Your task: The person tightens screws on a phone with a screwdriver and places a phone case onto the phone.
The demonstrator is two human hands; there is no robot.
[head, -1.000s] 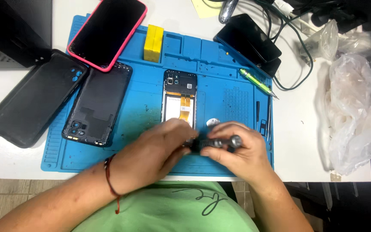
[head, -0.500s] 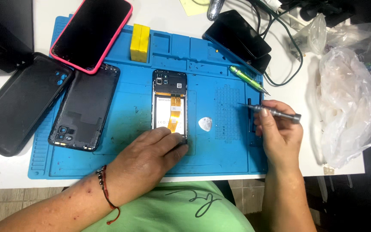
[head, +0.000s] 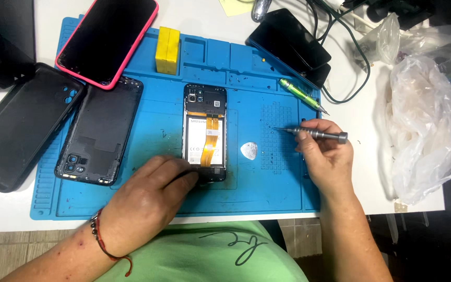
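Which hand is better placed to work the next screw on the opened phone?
Right. The right hand holds the grey screwdriver, tip over the blue mat; the left hand steadies the opened phone at its bottom edge.

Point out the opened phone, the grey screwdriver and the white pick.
opened phone [head: 205, 130], head view, on its orange ribbon cable.
grey screwdriver [head: 320, 134], head view, middle of its metal handle.
white pick [head: 248, 151], head view, its centre.

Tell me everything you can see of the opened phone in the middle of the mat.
The opened phone lies flat, back cover off, lengthwise on the blue repair mat, camera end away from the person. Inside a black frame sit a pale battery, an orange ribbon cable down its centre and dark boards at both ends. The left hand presses its near end; the right hand holds a grey screwdriver apart from it.
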